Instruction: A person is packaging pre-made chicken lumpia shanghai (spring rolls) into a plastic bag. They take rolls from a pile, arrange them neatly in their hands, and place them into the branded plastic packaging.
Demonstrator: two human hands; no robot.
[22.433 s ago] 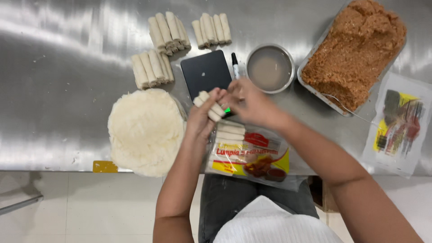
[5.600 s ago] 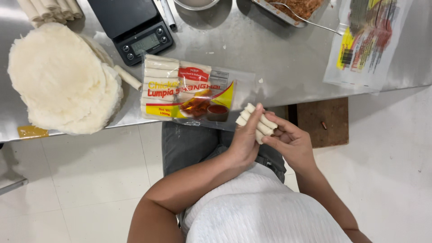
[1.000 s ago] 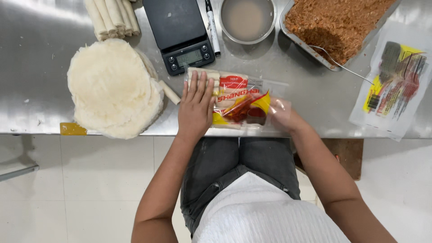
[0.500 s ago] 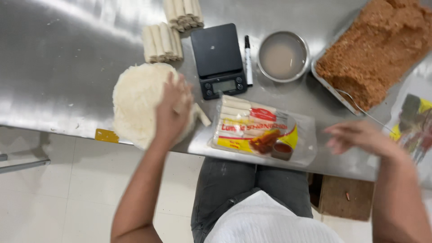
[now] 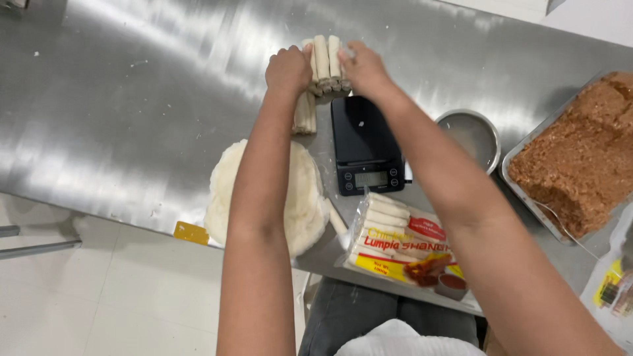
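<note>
Both hands around rolls (image 5: 328,62)

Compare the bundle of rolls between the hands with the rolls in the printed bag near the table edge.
The bundle of rolls lies bare at the far side of the steel table, gripped by the left hand and right hand; the bagged rolls sit sealed in plastic at the near edge, untouched. The bundle stands lengthwise away from the person; the bagged ones lie crosswise. Both are pale, thin cylinders.
</note>
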